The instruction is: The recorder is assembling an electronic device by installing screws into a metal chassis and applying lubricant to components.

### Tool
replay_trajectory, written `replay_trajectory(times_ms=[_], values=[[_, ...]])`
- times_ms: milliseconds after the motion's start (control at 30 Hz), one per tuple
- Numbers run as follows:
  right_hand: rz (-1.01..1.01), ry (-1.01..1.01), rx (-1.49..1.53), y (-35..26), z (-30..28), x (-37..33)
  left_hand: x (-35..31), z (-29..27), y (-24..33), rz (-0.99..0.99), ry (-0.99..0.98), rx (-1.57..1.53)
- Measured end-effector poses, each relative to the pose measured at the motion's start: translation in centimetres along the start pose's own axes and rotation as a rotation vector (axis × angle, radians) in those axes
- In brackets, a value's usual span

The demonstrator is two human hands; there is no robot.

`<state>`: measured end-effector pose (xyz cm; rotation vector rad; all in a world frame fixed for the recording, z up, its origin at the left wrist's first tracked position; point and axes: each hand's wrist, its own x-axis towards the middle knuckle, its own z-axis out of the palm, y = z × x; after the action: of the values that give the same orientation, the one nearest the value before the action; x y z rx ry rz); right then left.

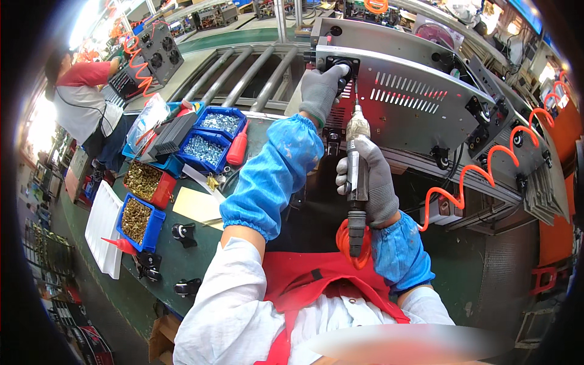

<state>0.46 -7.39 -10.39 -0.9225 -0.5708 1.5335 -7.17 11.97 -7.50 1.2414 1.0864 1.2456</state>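
Note:
My left hand point(320, 91), in a grey glove, is closed around a black caster wheel point(345, 66) at the left end of a grey sheet-metal cabinet panel point(398, 115). The caster's plate lies against the panel. In my gloved right hand point(378, 176) is a power screwdriver point(358, 126), its handle toward me. The long bit points away from me, and its tip is beside the caster's plate; whether it sits in a screw is too small to tell. Another caster point(440, 157) is on the panel's lower right corner.
On the green bench at left are blue bins of silver hardware point(204, 149), a bin of brass-coloured screws point(135, 222), a red bottle point(238, 146) and loose casters point(184, 234). A coiled orange air hose point(462, 188) hangs at right. Beyond lies a roller conveyor point(243, 76); a person point(88, 91) works far left.

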Motion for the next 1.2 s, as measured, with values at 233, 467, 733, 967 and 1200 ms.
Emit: replay_trajectory(times_ms=[233,467,733,967,1200], values=[[-0.015,-0.02,0.073,-0.3,0.2,-0.2,-0.2,0.0,0.3,0.016,0.056,0.04],[-0.009,-0.019,0.06,-0.2,0.1,0.0,0.3,0.2,-0.2,0.025,0.047,0.017],[-0.02,-0.006,0.048,-0.1,0.3,-0.1,0.1,0.0,-0.4,0.017,0.047,0.015],[0.022,-0.071,0.143,-1.2,0.7,-0.6,-0.4,0.3,0.0,0.003,0.069,0.02],[-0.01,-0.009,-0.006,-1.7,0.7,0.3,0.4,1.2,-0.7,0.018,0.043,-0.036]])
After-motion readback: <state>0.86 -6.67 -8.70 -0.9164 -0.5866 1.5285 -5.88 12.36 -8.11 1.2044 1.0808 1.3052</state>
